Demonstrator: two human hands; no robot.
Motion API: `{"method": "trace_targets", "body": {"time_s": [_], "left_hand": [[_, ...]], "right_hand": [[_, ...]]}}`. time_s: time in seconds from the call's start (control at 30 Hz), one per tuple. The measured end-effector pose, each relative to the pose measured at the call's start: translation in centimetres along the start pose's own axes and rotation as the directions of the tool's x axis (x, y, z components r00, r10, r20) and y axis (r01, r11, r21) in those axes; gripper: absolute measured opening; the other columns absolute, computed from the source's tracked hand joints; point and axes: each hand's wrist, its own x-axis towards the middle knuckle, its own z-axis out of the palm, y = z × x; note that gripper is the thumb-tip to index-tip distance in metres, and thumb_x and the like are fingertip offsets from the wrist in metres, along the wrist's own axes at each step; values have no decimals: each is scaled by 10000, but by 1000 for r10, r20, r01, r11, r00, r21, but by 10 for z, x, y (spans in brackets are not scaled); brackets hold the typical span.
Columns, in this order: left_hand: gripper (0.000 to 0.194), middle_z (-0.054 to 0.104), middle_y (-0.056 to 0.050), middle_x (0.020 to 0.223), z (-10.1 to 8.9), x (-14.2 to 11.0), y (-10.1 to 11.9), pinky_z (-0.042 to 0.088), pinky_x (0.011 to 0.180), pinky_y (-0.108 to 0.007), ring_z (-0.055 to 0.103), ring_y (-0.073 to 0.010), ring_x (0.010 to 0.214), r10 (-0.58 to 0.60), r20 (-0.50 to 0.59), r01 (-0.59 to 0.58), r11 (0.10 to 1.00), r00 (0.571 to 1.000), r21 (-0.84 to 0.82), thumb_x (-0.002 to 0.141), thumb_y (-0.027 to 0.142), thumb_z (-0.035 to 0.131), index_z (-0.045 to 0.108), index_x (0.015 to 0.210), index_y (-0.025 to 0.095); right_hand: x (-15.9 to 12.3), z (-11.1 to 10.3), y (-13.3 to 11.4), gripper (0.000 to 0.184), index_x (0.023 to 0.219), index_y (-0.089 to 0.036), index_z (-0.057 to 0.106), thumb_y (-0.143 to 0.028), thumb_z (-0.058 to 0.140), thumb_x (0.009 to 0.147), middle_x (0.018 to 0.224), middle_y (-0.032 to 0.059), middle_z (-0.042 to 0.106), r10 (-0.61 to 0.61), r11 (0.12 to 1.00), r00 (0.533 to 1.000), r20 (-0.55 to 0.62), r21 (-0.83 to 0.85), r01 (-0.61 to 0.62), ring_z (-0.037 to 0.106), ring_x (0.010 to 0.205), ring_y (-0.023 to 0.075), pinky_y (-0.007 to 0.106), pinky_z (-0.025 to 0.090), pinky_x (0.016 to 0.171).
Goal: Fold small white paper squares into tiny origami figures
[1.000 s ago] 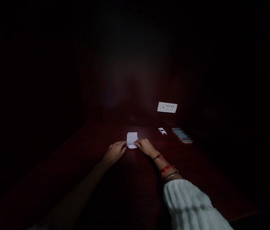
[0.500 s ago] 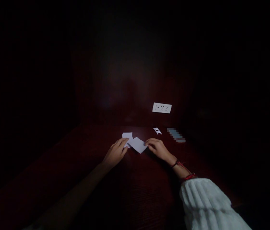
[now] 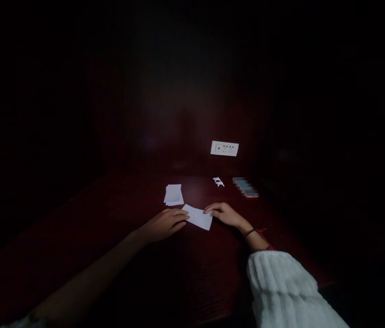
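Note:
A small white sheet of paper (image 3: 198, 218) is between my two hands, just over or on the dark red table. My left hand (image 3: 166, 223), with a ring on one finger, has its fingertips closed on the sheet's left end. At the upper right corner, my right hand (image 3: 227, 214) grips it between thumb and fingers. The sheet bows slightly. Beyond my left hand lies a loose stack of white paper sheets (image 3: 173, 194), its edges uneven. Small folded white paper pieces (image 3: 218, 181) rest further back on the right.
A pixelated flat object, perhaps a phone (image 3: 246, 187), lies on the table (image 3: 137, 196) at the back right. A white wall socket (image 3: 224, 148) is set in the dark panel behind. The surroundings are very dark.
My left hand has come off the stack and now grips the left end of the sheet. The sheet has moved nearer to me and turned, and my right hand has kept its hold.

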Motion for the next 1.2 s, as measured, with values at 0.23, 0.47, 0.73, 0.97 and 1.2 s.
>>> {"method": "trace_targets", "body": {"time_s": [0.23,0.47,0.73,0.97,1.2], "left_hand": [[300,446,29,1154,-3,-6,-2,261,886,-284,394,-141,1041,17,32,-17,1000,999,2,845,286,301,433,1114,300],[294,470,1,1062,2,-10,-7,277,843,-307,432,-162,965,15,-4,-15,996,1000,83,826,321,349,438,1105,319],[336,407,27,1198,2,-15,-7,208,891,-357,279,-190,1131,0,15,-1,997,1000,79,851,310,282,327,1184,320],[326,377,1,1200,-4,-16,-4,241,878,-369,303,-209,1102,-4,17,3,998,1000,67,838,286,316,365,1159,324],[320,389,12,1189,-1,-15,-5,247,875,-362,292,-208,1110,-14,3,13,999,1000,50,832,301,328,378,1146,339]], "right_hand": [[3,13,-2,346,804,-94,596,-400,469,703,776,63,605,293,841,956,2,476,-259,559,723,132,279,421,703],[4,19,-7,507,985,-133,512,-84,624,493,672,-16,556,356,819,934,25,473,-324,512,579,79,221,413,599],[7,25,-15,432,989,-136,512,-117,577,562,681,-17,515,263,878,963,54,402,-262,487,621,84,205,403,588],[6,33,-13,360,924,-174,555,-66,494,585,764,3,539,74,990,989,-129,-114,-89,480,677,108,233,388,659],[11,31,-24,280,839,-170,524,-46,439,603,828,17,547,-115,953,992,-57,-287,94,486,767,127,236,366,715]]}}
